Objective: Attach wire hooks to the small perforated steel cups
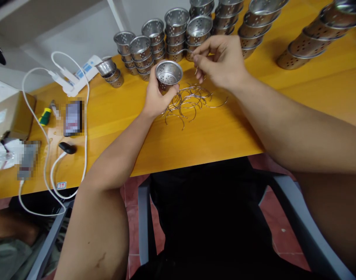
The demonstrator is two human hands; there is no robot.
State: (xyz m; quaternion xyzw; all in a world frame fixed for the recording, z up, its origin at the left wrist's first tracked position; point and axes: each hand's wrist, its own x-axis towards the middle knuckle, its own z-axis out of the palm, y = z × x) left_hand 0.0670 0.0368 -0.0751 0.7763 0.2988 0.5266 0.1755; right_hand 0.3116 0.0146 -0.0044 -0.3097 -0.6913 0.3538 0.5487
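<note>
My left hand (156,95) is wrapped round a small perforated metal cup (169,73), its opening tilted up toward me. To the right of the cup, my right hand (217,60) pinches a thin curved wire (196,70) between thumb and forefinger; part of the wire is hidden by the fingers. Below both hands, a loose pile of curved wires (189,99) lies on the yellow table (195,142). Behind the hands stand several stacks of perforated cups (176,37).
A leaning cup stack (309,41) is at the right, a short stack (115,77) at the left. Further left are a power strip (83,77), white cables, a phone (73,118), a green-yellow object (45,116) and a cardboard box (13,116). Another person's leg shows at bottom left.
</note>
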